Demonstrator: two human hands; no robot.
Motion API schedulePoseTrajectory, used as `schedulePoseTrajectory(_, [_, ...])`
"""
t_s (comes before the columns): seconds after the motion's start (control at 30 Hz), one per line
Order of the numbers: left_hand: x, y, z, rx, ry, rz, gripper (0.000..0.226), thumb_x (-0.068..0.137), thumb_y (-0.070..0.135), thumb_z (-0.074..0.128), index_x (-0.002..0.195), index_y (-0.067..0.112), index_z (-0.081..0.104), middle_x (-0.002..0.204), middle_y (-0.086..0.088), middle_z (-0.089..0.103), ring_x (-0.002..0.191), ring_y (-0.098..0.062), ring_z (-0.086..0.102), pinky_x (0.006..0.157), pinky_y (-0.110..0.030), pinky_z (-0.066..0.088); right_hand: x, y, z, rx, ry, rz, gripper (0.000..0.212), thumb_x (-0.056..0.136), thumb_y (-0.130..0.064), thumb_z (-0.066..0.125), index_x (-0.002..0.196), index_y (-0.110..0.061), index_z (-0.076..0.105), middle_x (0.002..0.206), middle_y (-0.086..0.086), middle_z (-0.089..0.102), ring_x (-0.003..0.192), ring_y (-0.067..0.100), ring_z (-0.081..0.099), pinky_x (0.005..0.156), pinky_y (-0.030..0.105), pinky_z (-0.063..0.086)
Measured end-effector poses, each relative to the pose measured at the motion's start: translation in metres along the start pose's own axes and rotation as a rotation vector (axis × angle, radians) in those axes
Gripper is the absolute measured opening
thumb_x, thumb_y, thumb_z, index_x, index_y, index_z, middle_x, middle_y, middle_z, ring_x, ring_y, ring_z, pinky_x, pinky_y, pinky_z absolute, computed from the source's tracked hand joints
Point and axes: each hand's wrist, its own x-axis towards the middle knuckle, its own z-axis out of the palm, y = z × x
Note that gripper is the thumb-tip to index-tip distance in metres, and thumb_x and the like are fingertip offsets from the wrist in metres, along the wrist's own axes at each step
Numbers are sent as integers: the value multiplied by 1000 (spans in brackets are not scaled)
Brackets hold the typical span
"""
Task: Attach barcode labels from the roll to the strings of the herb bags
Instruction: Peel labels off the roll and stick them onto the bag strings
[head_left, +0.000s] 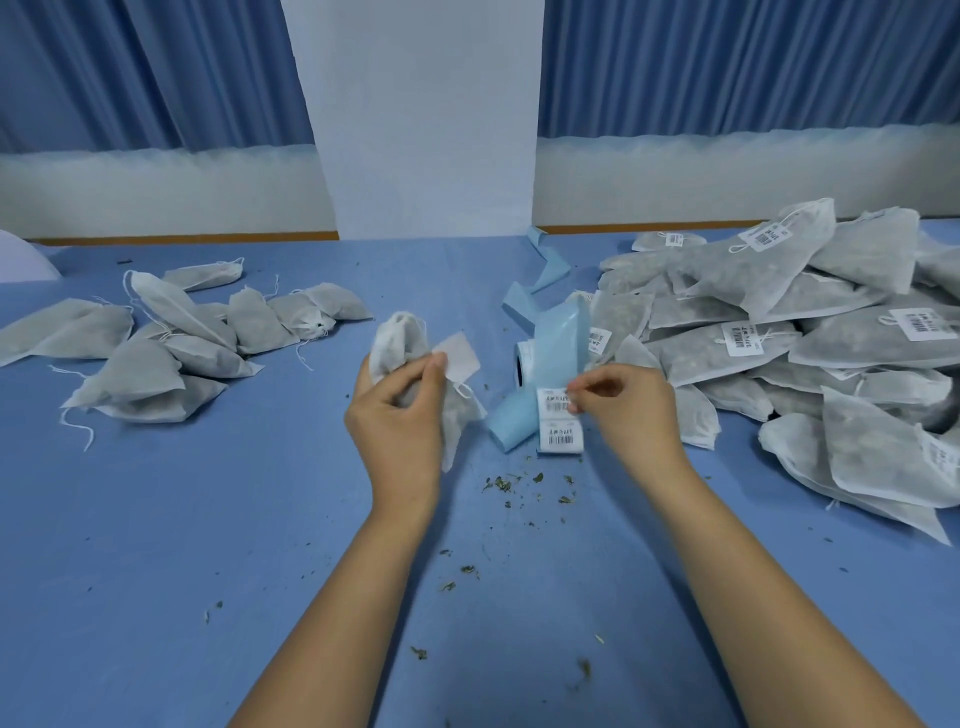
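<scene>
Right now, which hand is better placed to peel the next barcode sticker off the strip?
The right hand, likely. It pinches the top barcode label on the blue backing strip, beside the roll. The left hand is farther off and busy gripping a herb bag.

The one head-worn camera is looking forward and down across the blue table (156, 545), riding close enough that the left hand (400, 415) and right hand (628, 410) are filling mid-frame. Its wide lens is catching one heap of herb bags (156, 364) at 9 o'clock, another heap (805, 332) at 3 o'clock and curtains (156, 67) at 12.
</scene>
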Motion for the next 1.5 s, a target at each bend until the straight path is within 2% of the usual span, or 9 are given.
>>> schedulePoseTrajectory(0.07, [-4,3,1,2,-3,83,9,86,12,72,83,20,77,103,-3,69,91,10,59,81,-9,45,1,1,1,-204,89,-129,11,81,0,70,90,-7,72,103,1,60,87,10,56,76,12,42])
schedulePoseTrajectory(0.17, [-10,4,4,100,-96,341,10,84,7,73,89,14,77,119,3,61,108,2,58,92,-11,42,-10,-7,5,-135,85,-312,18,87,-19,68,71,-11,69,76,-1,62,70,3,52,69,17,38])
schedulePoseTrajectory(0.3, [-12,-1,8,219,-220,627,14,88,15,70,82,3,77,128,0,56,115,0,56,89,-13,45,-30,-23,16,288,-223,-105,36,93,-31,58,63,-15,70,57,0,63,49,7,48,50,14,39])
schedulePoseTrajectory(0.43, [-14,-4,10,272,-315,725,15,89,15,70,94,3,76,132,-7,56,113,-15,61,89,-24,52,-30,-26,14,416,-270,2,31,93,-21,59,66,-7,66,53,-2,56,46,10,40,45,18,32])
schedulePoseTrajectory(0.6, [-15,5,10,128,-400,411,30,77,20,78,106,16,74,126,4,52,119,10,46,99,-10,38,-25,-23,7,523,-295,90,35,90,-7,56,58,-10,67,57,7,56,50,17,40,44,19,33])
schedulePoseTrajectory(0.77, [-9,15,1,2,-425,16,25,85,14,73,100,34,73,124,2,62,121,1,51,99,-12,42,-15,-25,-9,487,-84,19,28,90,-2,48,63,-6,55,54,3,53,47,16,41,41,21,30])
schedulePoseTrajectory(1.03, [-8,14,2,-61,-463,-91,35,84,4,71,78,38,76,90,13,73,94,-5,67,81,-18,50,-29,-30,2,360,-339,-342,24,89,-5,62,67,-13,57,57,-15,54,50,0,45,52,10,35])
schedulePoseTrajectory(1.37, [-13,21,1,-76,-653,-32,56,66,5,62,113,36,69,122,8,65,114,1,59,88,-14,48,-29,-24,7,311,-426,-272,24,92,-7,60,69,-14,58,54,-17,52,49,-1,44,51,8,34])
schedulePoseTrajectory(1.5, [-14,22,-1,-73,-704,-4,63,67,2,57,120,37,65,132,7,60,124,0,52,101,-19,45,-29,-22,8,250,-406,-250,23,90,-11,63,68,-16,59,57,-3,51,54,12,41,53,21,33])
